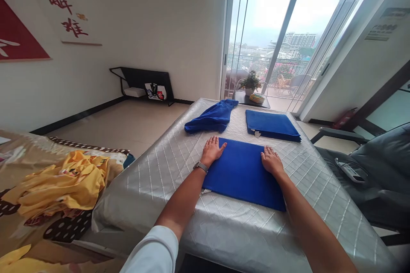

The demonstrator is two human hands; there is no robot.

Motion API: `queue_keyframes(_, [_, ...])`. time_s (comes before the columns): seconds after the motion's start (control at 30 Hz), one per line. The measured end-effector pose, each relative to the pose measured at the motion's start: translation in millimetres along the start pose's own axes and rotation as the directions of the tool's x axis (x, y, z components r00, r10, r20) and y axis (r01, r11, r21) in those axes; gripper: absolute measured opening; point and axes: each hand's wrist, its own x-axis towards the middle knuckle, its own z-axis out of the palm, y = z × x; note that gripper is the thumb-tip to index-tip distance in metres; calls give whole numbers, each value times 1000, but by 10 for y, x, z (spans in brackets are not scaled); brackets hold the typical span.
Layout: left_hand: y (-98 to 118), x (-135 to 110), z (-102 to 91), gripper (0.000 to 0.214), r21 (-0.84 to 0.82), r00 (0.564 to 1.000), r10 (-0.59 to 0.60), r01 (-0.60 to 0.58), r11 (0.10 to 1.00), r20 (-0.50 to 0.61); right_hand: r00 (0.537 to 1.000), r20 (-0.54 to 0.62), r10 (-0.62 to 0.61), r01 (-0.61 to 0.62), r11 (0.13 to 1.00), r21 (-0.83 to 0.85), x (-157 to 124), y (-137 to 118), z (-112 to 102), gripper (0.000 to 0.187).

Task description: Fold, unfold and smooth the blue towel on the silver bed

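Cloth (245,177) in plain blue, folded to a flat rectangle, lies in the head view on the silver-covered table (153,187), toward the near edge and about midway between the left and right edges. Both of the person's hands rest on it, palms down. The left hand (213,150) is open, its fingers pointing away and its thumb spread inward over the far left corner of the cloth. The right hand (271,160) is open too, laid across the far right corner. Neither has anything gripped. A watch (200,166) circles the left wrist.

Near the table's far left corner lies a crumpled blue cloth (211,118); near the far right corner sits a folded blue pile (272,123), with a pale tag (256,134) at its near side. Beyond the far edge stands a potted plant (250,82). Yellow clothes (70,183) lie heaped off the left edge, and a dark chair (384,158) stands beside the right edge.
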Motion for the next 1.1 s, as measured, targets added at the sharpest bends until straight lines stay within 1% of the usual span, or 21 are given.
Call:
queue_keyframes(0.13, [3, 5, 10, 85, 0, 1000, 5, -5, 1000, -8, 999, -34, -24, 22, 999, -37, -151, -16, -43, 65])
queue_keyframes(0.33, [5, 10, 23, 86, 6, 1000, -6, 6, 1000, -8, 1000, 2, -24, 24, 1000, -16, -403, -33, 47, 66])
queue_keyframes(0.47, [4, 6, 13, 86, 8, 1000, -10, 10, 1000, -7, 1000, 3, -10, 10, 1000, 3, -432, -47, 81, 67])
queue_keyframes(0.7, [-10, -29, -33, 85, 38, 1000, 13, -13, 999, -16, 1000, 8, -3, 3, 999, 39, -424, -64, 61, 67])
queue_keyframes(0.77, [-10, -48, -70, 84, 62, 999, 5, -2, 998, -41, 1000, 6, -2, 1, 999, 45, -432, -75, 57, 66])
queue_keyframes(0.83, [34, -81, -114, 82, 96, 996, 22, -13, 995, -87, 1000, 5, 1, -1, 998, 58, -440, -88, 52, 66])
queue_keyframes(0.9, [164, -138, -145, 79, 117, 991, 78, -65, 991, -110, 1000, 3, 5, -5, 997, 73, -443, -98, 51, 65])
queue_keyframes(0.97, [405, -228, -136, 78, 105, 980, 188, -181, 978, -64, 1000, -2, 3, -2, 997, 82, -443, -101, 55, 66])
queue_keyframes(1.0, [562, -285, -109, 78, 86, 964, 263, -260, 962, -30, 1000, -6, 0, 1, 997, 83, -443, -98, 59, 66])
queue_keyframes(1.03, [737, -346, -69, 78, 61, 937, 349, -349, 935, 4, 1000, -12, -3, 4, 997, 81, -443, -93, 64, 66])
queue_keyframes(1.1, [1100, -468, 39, 77, 16, 862, 506, -507, 862, 32, 1000, -25, -16, 17, 998, 66, -448, -75, 74, 65])
